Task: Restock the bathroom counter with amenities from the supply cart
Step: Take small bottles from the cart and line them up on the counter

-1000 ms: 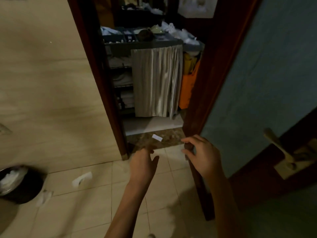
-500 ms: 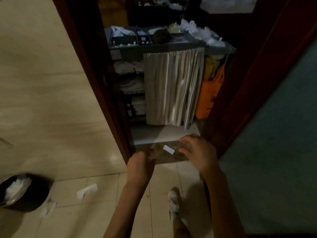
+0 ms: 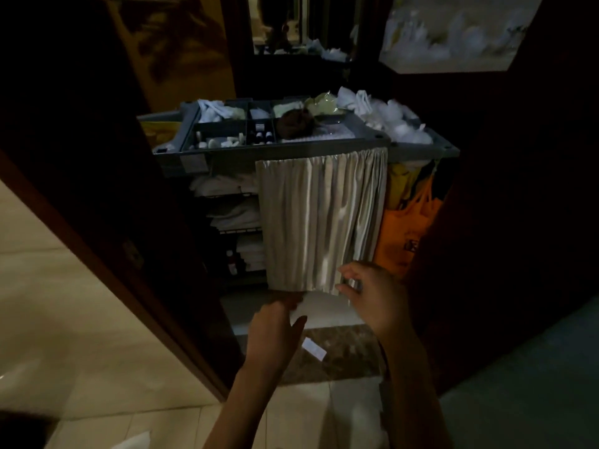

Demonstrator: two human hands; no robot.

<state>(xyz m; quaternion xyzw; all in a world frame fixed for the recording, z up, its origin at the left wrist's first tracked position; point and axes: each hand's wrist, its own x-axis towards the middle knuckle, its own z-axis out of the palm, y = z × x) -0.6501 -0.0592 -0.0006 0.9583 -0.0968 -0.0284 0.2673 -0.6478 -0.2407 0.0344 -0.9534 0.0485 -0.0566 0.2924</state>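
Observation:
The grey supply cart (image 3: pixel 285 152) stands just beyond the doorway. Its top tray holds small bottles (image 3: pixel 263 136), white sachets (image 3: pixel 220 142) and white cloths (image 3: pixel 385 115) in compartments. A pleated beige curtain (image 3: pixel 321 218) hangs over its front; folded white linens (image 3: pixel 233 212) show on the shelves to the left. My left hand (image 3: pixel 274 335) is held out low before the cart, fingers relaxed and holding nothing. My right hand (image 3: pixel 372 296) hovers at the curtain's lower right corner, fingers loosely curved and holding nothing.
A dark wooden door frame (image 3: pixel 107 241) stands on the left and the door (image 3: pixel 505 222) on the right. An orange bag (image 3: pixel 405 234) hangs on the cart's right side. A small white slip (image 3: pixel 313 349) lies on the marble threshold. Beige wall tiles are at left.
I have moved forward through the doorway, so the cart is much nearer and larger. Both hands have risen toward the curtain's lower edge. The bin at left has gone out of view.

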